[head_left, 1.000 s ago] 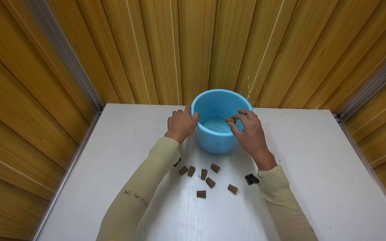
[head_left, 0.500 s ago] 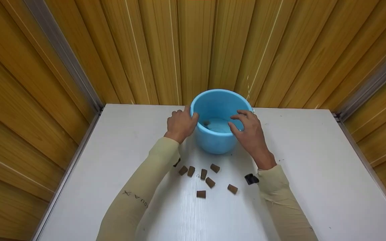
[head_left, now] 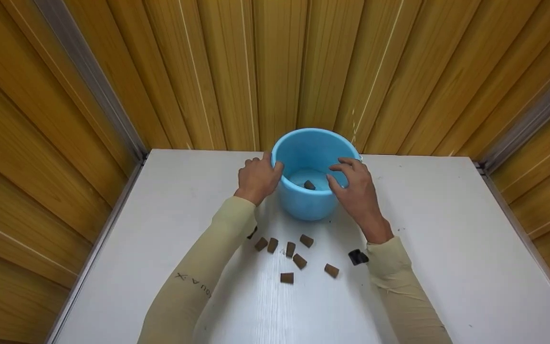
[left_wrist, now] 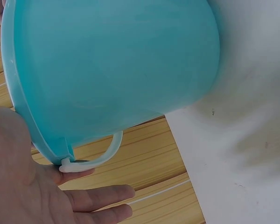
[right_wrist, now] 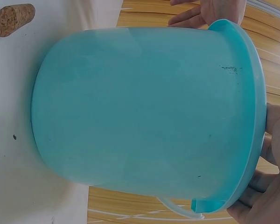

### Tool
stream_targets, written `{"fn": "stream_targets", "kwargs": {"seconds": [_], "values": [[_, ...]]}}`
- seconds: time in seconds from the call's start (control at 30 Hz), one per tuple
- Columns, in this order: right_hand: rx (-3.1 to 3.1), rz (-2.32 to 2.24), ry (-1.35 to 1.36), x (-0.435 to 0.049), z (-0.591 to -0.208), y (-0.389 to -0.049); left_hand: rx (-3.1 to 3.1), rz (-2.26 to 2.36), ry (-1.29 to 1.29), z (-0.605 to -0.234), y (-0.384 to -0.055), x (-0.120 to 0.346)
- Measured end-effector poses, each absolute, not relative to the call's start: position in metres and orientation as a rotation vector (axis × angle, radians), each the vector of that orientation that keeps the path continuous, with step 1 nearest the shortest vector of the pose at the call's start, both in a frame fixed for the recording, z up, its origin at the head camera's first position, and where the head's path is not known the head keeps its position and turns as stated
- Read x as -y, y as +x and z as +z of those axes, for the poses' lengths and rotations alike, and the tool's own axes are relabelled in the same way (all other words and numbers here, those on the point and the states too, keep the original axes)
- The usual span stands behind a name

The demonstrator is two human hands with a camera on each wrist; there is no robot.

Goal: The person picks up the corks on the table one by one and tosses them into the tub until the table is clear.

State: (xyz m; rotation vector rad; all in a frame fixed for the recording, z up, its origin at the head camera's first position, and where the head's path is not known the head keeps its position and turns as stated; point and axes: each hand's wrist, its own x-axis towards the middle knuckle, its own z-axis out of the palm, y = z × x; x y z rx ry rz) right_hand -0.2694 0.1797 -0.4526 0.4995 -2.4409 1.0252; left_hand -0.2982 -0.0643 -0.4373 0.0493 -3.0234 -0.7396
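A light blue bucket (head_left: 308, 205) stands upright on the white table. My left hand (head_left: 258, 179) grips its left rim, thumb over the edge; in the left wrist view the other fingers lie outside, by the white handle (left_wrist: 95, 161). My right hand (head_left: 355, 184) hovers at the right rim, thumb and fingers apart with nothing between them. One brown cork stopper (head_left: 309, 185) lies on the bucket's floor. Several more tapered stoppers lie scattered on the table in front of the bucket, among them one cork stopper (head_left: 332, 270) at the right and another cork stopper (head_left: 287, 278) nearest me.
Wood-patterned panels (head_left: 280, 71) rise behind the table (head_left: 189, 191) and along both sides, with metal posts at the corners. A black clasp (head_left: 358, 257) shows beside the right sleeve. Small dark specks dot the tabletop.
My right hand has let go of a cork stopper, which dropped into the bucket and rolled from the left to the near middle of its floor. Both hands have stayed almost in place.
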Motion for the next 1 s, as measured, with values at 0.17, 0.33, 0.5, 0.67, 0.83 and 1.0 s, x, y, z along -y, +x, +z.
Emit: {"fn": "stream_targets", "kwargs": {"seconds": [0.17,0.33,0.5,0.67,0.83,1.0], "values": [[2.433,1.016,0.498,-0.180,-0.452,-0.269,3.029,-0.720,0.051,-0.436,-0.298,0.064],[2.430,1.018,0.488,-0.180,-0.452,-0.267,3.027,-0.733,0.042,-0.436,-0.298,0.064],[2.414,1.026,0.488,-0.181,-0.451,-0.265,3.017,-0.723,0.025,-0.436,-0.298,0.065],[2.396,1.037,0.483,-0.182,-0.449,-0.260,3.019,-0.732,0.031,-0.436,-0.298,0.065],[2.391,1.046,0.477,-0.183,-0.447,-0.254,3.022,-0.749,0.044,-0.436,-0.298,0.064],[2.388,1.049,0.468,-0.183,-0.445,-0.247,3.021,-0.755,0.044,-0.435,-0.298,0.063]]}}
